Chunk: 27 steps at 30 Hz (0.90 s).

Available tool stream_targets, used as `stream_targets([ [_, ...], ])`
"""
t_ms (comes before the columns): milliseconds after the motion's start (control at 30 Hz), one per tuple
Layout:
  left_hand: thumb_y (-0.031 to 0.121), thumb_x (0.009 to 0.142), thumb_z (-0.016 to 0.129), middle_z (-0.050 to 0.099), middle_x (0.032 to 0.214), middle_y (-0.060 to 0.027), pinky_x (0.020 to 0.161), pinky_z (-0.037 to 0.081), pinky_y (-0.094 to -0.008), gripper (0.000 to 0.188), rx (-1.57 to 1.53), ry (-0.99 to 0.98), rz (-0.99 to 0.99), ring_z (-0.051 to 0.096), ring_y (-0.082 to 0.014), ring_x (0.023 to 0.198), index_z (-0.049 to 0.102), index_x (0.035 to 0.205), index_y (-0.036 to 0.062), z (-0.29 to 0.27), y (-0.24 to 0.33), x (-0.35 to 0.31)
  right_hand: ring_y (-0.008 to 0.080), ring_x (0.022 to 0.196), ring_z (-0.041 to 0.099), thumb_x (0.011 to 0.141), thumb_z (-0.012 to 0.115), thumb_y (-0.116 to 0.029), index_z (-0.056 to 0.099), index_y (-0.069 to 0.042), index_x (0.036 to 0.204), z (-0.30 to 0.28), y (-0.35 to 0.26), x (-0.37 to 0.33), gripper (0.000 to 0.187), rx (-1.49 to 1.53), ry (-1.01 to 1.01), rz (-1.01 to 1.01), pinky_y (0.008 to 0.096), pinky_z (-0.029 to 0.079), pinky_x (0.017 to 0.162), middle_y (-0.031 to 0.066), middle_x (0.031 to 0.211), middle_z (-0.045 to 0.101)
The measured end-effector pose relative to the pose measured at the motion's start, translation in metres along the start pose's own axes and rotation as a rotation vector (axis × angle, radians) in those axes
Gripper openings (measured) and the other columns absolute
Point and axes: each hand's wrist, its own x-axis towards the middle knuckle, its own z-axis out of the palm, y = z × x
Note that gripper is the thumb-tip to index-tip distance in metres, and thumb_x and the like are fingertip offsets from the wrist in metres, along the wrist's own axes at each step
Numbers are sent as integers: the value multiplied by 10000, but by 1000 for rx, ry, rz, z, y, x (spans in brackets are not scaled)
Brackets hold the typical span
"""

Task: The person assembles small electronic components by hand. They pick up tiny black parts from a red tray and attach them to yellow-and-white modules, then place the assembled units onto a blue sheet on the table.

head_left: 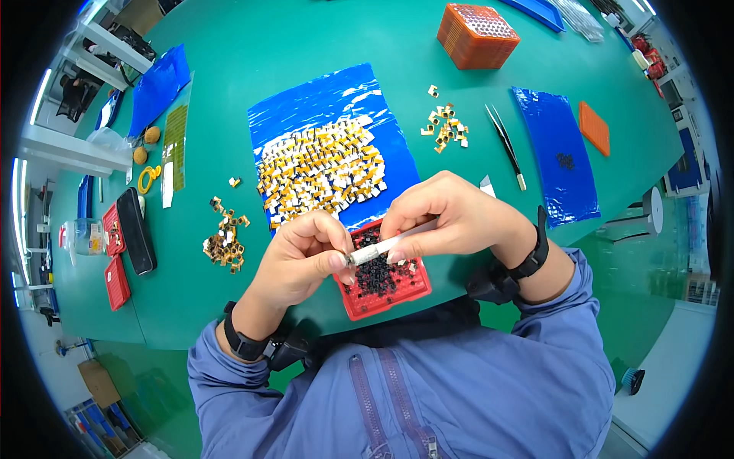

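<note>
My right hand (447,218) grips a white, pen-shaped hand tool (386,245), slanting down to the left. At the tool's tip, my left hand (306,252) pinches with thumb and fingertips. Something small and dark shows there, too small to name. Both hands are above a shallow red tray (394,304) holding many tiny black pieces (376,279) and a few light ones. Just beyond the hands, a blue sheet (306,96) bears a dense spread of small white-and-gold pieces (321,164).
Loose gold pieces (224,241) lie left, with more (445,128) at right. Tweezers (506,147), a blue strip (562,172) with a dark cluster and stacked orange trays (475,42) stand rightward. A black case (135,231) and small red trays (116,283) are far left.
</note>
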Motion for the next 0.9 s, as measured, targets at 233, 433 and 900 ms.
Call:
stream_targets([
  [233, 38, 878, 612, 593, 809, -86, 632, 552, -267, 106, 10, -21, 15, 643, -156, 708, 515, 907, 6, 0, -1, 0, 63, 547, 518, 851, 671, -97, 656, 8, 882, 4, -1, -1, 111, 161, -43, 35, 227, 379, 482, 30, 660, 614],
  [433, 34, 874, 616, 587, 800, -93, 621, 555, -271, 104, 27, -27, -1, 641, -158, 688, 517, 871, 3, 2, 2, -1, 95, 559, 553, 860, 659, -103, 660, 4, 873, 2, -1, -1, 108, -31, -57, -47, 233, 410, 502, 48, 668, 618],
  [900, 31, 876, 609, 583, 789, -94, 600, 546, -259, 105, 17, -11, 47, 630, -150, 668, 506, 869, 9, 3, 0, 0, 129, 562, 575, 826, 699, -138, 672, -21, 847, 5, -1, 1, 122, -186, 59, -184, 256, 422, 503, 41, 686, 630],
])
